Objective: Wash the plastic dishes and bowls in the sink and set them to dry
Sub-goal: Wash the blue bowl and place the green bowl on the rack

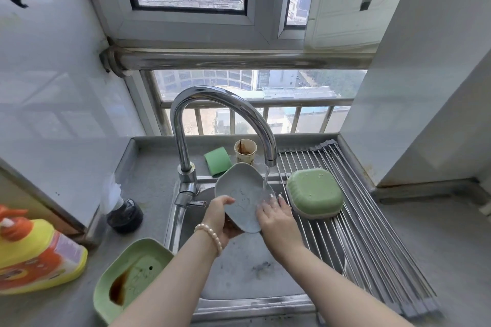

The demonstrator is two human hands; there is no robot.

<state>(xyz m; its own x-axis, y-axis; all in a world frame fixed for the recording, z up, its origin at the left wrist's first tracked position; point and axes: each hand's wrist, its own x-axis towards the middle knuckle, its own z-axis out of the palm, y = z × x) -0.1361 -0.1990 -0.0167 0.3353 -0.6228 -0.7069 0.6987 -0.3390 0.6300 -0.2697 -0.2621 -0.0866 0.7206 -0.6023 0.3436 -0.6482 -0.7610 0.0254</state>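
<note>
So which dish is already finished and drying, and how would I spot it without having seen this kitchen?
Start at the curved chrome tap and look to its right, where a rack of steel rods spans the sink. The green bowl lies upside down on those rods. Unlike the green dish on the counter at the left, which holds brown liquid, it is inverted, and no hand touches it.

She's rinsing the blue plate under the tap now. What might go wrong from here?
1. The wet blue plate is gripped only at its edge by the left hand; it may slip into the sink.
2. The dirty green dish overhangs the sink edge beside her forearm; a nudge could spill its brown liquid.
</note>
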